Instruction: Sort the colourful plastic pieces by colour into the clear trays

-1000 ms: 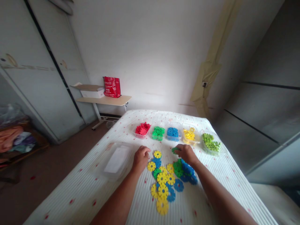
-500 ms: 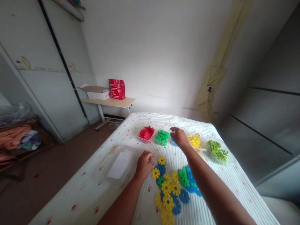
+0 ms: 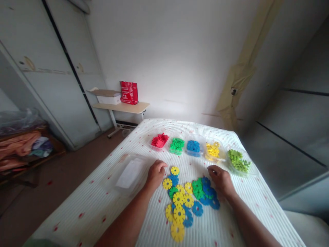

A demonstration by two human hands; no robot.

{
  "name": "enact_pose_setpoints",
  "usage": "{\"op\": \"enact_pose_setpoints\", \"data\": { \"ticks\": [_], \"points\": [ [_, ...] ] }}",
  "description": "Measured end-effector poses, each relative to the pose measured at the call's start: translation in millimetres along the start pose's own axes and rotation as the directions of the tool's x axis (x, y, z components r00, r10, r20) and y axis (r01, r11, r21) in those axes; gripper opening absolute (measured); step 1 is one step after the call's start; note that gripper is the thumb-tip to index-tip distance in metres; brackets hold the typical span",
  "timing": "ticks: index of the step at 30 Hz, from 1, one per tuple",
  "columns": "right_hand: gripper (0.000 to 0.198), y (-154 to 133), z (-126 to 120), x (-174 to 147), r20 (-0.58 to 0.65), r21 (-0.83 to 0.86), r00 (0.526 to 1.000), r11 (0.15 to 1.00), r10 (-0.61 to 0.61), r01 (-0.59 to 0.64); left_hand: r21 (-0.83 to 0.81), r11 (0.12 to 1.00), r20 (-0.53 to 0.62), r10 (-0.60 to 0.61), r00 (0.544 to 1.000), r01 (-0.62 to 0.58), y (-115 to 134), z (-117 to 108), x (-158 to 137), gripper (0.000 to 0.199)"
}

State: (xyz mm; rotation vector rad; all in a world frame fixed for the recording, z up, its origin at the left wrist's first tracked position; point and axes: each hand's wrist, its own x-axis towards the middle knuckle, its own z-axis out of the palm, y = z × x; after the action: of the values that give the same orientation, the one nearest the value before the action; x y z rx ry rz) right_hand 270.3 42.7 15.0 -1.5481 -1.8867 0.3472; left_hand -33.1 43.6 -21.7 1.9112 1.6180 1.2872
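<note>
My left hand (image 3: 157, 173) rests on the striped cloth left of the loose snowflake discs, its fingers curled; whether anything is in them is hidden. Beside its fingertips are a yellow disc (image 3: 175, 170) and another yellow disc (image 3: 167, 184). My right hand (image 3: 220, 177) is just right of a pile of blue discs (image 3: 206, 181) and green discs (image 3: 197, 189). Its fingers are bent together and I cannot make out any piece in them. More yellow discs (image 3: 179, 214) lie in a loose cluster toward me, with a blue disc (image 3: 197, 208) by them.
Clear tubs in a row hold red pieces (image 3: 159, 141), green pieces (image 3: 177, 145), blue pieces (image 3: 193, 146), yellow pieces (image 3: 212, 150) and light green pieces (image 3: 239, 160). A clear plastic lid (image 3: 138, 171) with a white label lies at left. Behind, a side table (image 3: 123, 107) bears a red bag (image 3: 129, 92).
My right hand has drawn back from above the blue tub, down and right to beside the blue and green pile. The blue tub now shows fully. My left hand has stayed nearly in place.
</note>
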Motion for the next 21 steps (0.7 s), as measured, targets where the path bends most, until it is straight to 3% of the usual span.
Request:
{"op": "enact_pose_setpoints", "data": {
  "ticks": [5,21],
  "points": [
    [0.025,14,1,2,0.041,0.088,0.991,0.988,0.125,-0.129,-0.019,1.000,0.011,-0.010,1.000,0.010,0,-3,1,0.028],
    [0.028,19,-2,0,0.169,0.150,0.982,0.982,0.088,-0.113,-0.036,0.999,0.007,0.008,1.000,-0.008,4,-4,-1,0.030]
  ]
}}
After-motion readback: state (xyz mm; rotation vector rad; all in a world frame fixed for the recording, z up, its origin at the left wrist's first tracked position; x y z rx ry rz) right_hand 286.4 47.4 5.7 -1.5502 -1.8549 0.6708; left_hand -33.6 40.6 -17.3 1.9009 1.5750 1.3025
